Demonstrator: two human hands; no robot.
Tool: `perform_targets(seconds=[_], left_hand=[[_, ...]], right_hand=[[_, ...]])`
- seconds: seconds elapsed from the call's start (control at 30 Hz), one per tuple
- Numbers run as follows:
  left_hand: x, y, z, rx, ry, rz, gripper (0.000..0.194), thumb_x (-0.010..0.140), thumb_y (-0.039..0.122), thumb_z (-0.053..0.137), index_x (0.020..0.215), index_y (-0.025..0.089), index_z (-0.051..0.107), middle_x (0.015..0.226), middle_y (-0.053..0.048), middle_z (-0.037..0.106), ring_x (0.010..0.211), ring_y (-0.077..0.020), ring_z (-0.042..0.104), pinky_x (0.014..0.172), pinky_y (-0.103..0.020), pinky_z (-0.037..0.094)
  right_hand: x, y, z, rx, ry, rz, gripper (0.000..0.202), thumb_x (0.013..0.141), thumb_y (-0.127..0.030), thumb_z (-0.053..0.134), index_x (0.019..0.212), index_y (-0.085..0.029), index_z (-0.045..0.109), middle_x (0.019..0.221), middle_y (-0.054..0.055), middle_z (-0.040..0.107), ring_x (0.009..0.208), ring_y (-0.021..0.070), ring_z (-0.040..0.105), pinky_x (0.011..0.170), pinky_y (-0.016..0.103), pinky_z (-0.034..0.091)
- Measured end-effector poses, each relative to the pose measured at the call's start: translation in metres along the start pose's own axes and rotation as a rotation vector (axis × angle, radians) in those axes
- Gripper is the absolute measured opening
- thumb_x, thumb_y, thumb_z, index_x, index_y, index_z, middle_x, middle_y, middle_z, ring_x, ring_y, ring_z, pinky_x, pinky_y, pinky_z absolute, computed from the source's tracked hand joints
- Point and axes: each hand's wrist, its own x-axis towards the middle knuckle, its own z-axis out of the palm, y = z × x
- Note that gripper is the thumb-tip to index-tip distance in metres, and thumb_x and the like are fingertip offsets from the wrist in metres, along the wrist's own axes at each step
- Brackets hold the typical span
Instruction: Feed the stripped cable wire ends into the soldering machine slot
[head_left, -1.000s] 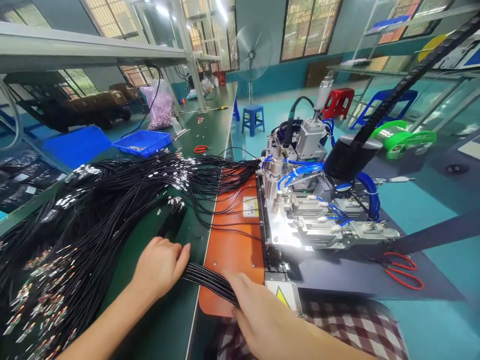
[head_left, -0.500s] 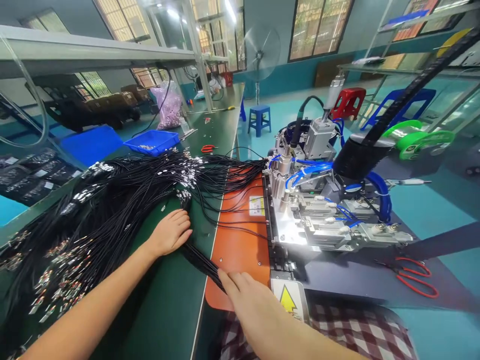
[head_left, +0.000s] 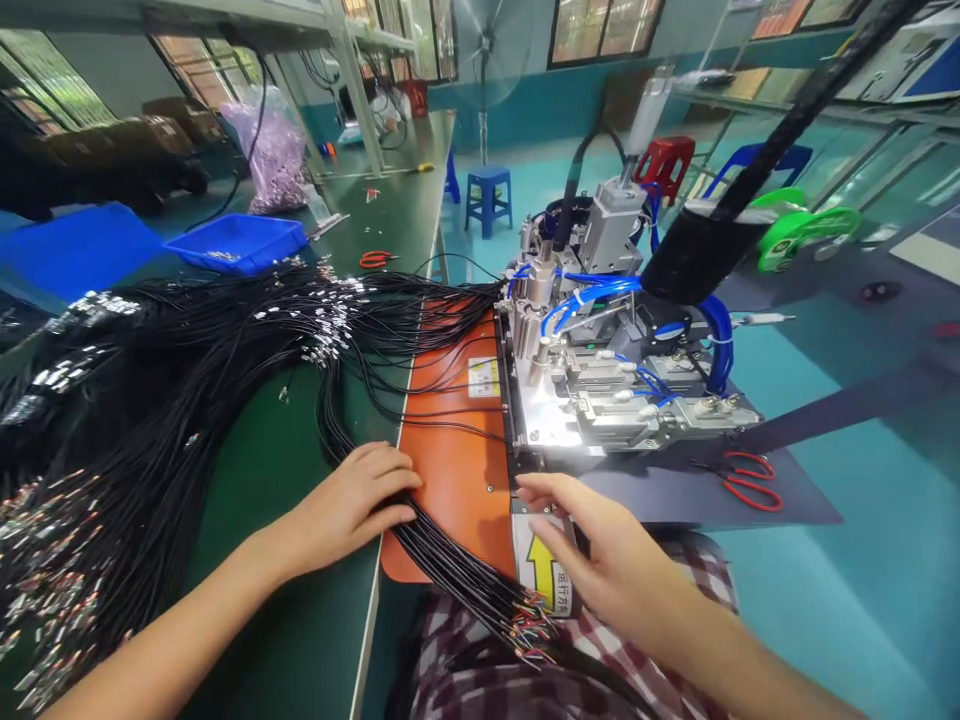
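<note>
A bundle of black cables (head_left: pixel 457 565) runs from the green table over the orange plate's front edge, its coloured wire ends hanging above the lap. My left hand (head_left: pixel 367 495) is wrapped over this bundle near the edge of the green table. To the right, my right hand (head_left: pixel 577 530) is raised over the yellow arrow label (head_left: pixel 541 565), thumb and fingers apart, holding nothing. Silver connectors (head_left: pixel 334 310) cap the far end of the bundle, among many others. A large heap of black cables (head_left: pixel 225 350) covers the left of the table.
A metal machine (head_left: pixel 600 370) with blue tubes stands right of the orange plate (head_left: pixel 442 460). Red-handled scissors (head_left: pixel 750 480) lie on its dark base. Red pliers (head_left: pixel 377 259) and a blue tray (head_left: pixel 240 243) are farther back. A black cylinder (head_left: pixel 697 250) hangs over the machine.
My left hand has moved along the bundle toward me. My right hand has let go of the bundle and moved right, uncovering the coloured wire ends. The camera view has shifted right and down.
</note>
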Motion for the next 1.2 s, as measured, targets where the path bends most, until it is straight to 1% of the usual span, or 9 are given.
perform_targets(seconds=[0.17,0.4,0.6,0.77,0.83,0.9,1.0,1.1,1.2], left_hand=[[-0.016,0.000,0.008,-0.160,-0.108,-0.152,0.022,0.092,0.034,0.043,0.085,0.020,0.059,0.082,-0.002,0.053,0.079,-0.0172,0.051,0.075,-0.029,0.041],[-0.019,-0.015,0.015,-0.410,-0.049,-0.200,0.020,0.090,0.029,0.047,0.087,0.020,0.065,0.091,-0.003,0.060,0.082,-0.0153,0.057,0.074,-0.023,0.043],[-0.010,-0.004,0.011,-0.368,-0.078,-0.171,0.011,0.084,0.029,0.057,0.079,0.019,0.057,0.090,-0.003,0.060,0.090,-0.0180,0.054,0.082,-0.027,0.041],[0.004,0.004,0.007,-0.466,0.039,-0.195,0.017,0.090,0.029,0.046,0.078,0.019,0.052,0.084,-0.002,0.057,0.079,-0.0159,0.053,0.072,-0.027,0.042],[0.014,0.013,0.007,-0.373,0.039,-0.203,0.018,0.090,0.031,0.045,0.078,0.019,0.052,0.081,-0.002,0.057,0.078,-0.0170,0.053,0.073,-0.029,0.041],[0.027,0.030,0.007,-0.219,0.026,-0.164,0.017,0.089,0.032,0.047,0.081,0.019,0.053,0.082,-0.003,0.059,0.081,-0.0193,0.053,0.080,-0.035,0.040],[0.048,0.067,0.009,-0.070,0.057,-0.029,0.021,0.086,0.033,0.052,0.101,0.019,0.055,0.098,-0.007,0.062,0.092,-0.0247,0.052,0.089,-0.043,0.036],[0.068,0.098,0.013,-0.262,0.000,0.054,0.021,0.090,0.025,0.041,0.105,0.020,0.055,0.087,-0.005,0.063,0.076,-0.0195,0.054,0.072,-0.033,0.043],[0.079,0.110,0.017,-0.662,-0.060,-0.058,0.021,0.093,0.026,0.037,0.096,0.021,0.057,0.077,-0.001,0.061,0.064,-0.0133,0.052,0.060,-0.024,0.041]], right_hand=[[-0.015,0.019,-0.008,0.118,0.055,0.140,0.022,0.092,-0.024,0.046,0.113,-0.027,0.053,0.105,0.001,0.064,0.091,0.0176,0.060,0.080,0.033,0.050],[-0.027,0.029,-0.004,0.256,0.129,0.241,0.017,0.091,-0.022,0.050,0.105,-0.028,0.058,0.101,-0.002,0.065,0.088,0.0148,0.060,0.076,0.027,0.050],[-0.029,0.025,-0.003,0.285,0.135,0.225,0.017,0.090,-0.019,0.050,0.102,-0.027,0.059,0.099,-0.001,0.064,0.088,0.0153,0.060,0.075,0.028,0.049],[-0.028,0.019,0.005,0.435,0.048,0.125,0.034,0.082,-0.011,0.057,0.112,-0.027,0.057,0.099,0.000,0.064,0.085,0.0150,0.059,0.076,0.029,0.049],[-0.024,0.018,0.010,0.582,0.080,0.188,0.033,0.082,-0.013,0.059,0.112,-0.027,0.057,0.094,0.000,0.066,0.083,0.0145,0.061,0.076,0.029,0.050],[-0.019,0.018,0.015,0.732,0.132,0.264,0.016,0.086,-0.018,0.056,0.101,-0.024,0.061,0.082,0.000,0.067,0.078,0.0139,0.064,0.074,0.028,0.051],[-0.012,0.017,0.015,0.847,0.179,0.309,0.006,0.087,-0.020,0.056,0.091,-0.022,0.060,0.071,-0.002,0.066,0.071,0.0131,0.065,0.070,0.027,0.051],[-0.010,0.014,0.006,0.909,0.178,0.317,0.015,0.084,-0.019,0.060,0.098,-0.022,0.055,0.070,-0.003,0.066,0.066,0.0118,0.064,0.065,0.025,0.049],[-0.010,0.015,-0.007,0.959,0.182,0.322,0.021,0.083,-0.022,0.061,0.102,-0.022,0.052,0.074,-0.002,0.067,0.065,0.0111,0.064,0.061,0.022,0.048]])
